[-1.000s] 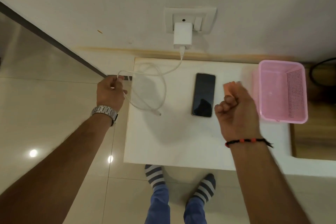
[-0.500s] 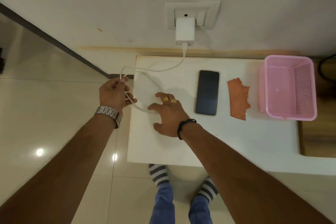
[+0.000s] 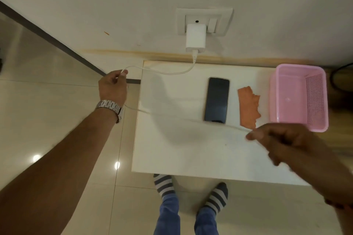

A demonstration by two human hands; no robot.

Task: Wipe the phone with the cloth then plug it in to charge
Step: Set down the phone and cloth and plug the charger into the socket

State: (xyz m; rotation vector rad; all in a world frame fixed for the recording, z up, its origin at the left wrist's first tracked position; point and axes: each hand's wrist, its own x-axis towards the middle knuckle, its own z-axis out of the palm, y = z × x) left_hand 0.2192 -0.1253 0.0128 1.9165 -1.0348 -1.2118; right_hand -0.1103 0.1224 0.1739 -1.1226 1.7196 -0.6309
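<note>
Stretching cable [image 3: 183, 119] taut now: R hand [image 3: 280, 139] pulled free end rightward, L hand [image 3: 112, 87] fingers pinching slack; phone [image 3: 216, 99] unplugged, cloth [image 3: 249, 107] set down.

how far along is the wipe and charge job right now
Wiping looks finished, though that can't be confirmed: the orange cloth lies on the white table beside the phone. In hand: the left hand and right hand both pinch the white charging cable, stretched between them, running from the wall charger. Left: plug the cable into the phone, which lies unconnected.
</note>
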